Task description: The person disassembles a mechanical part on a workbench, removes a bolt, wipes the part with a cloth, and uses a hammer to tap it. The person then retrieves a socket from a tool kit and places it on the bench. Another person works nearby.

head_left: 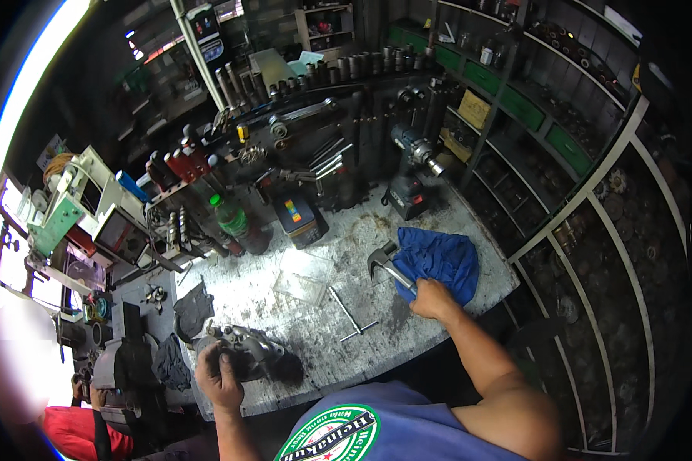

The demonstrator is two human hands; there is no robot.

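Note:
My right hand [436, 300] is closed round the handle of a claw hammer [398, 275], its head pointing away to the left. Under and beside the hammer, a crumpled blue cloth [450, 257] lies on the worn metal-topped workbench [407, 330]. At the bench's near left, the fingers of my left hand [220, 376] wrap round the end of a grey and black cast metal machine part [260, 347]; its exact kind is unclear. Between the hands lies a T-handle wrench [350, 313], touched by neither. A clear plastic sheet or bag [304, 278] rests just beyond it.
A cordless impact wrench [415, 146] stands at the back right, near shelves with green drawers [523, 111]. Toward the back are a dark box [297, 219], a green-capped bottle [231, 219] and racked sockets [346, 69]. Another person in a red sleeve [84, 430] works at far left.

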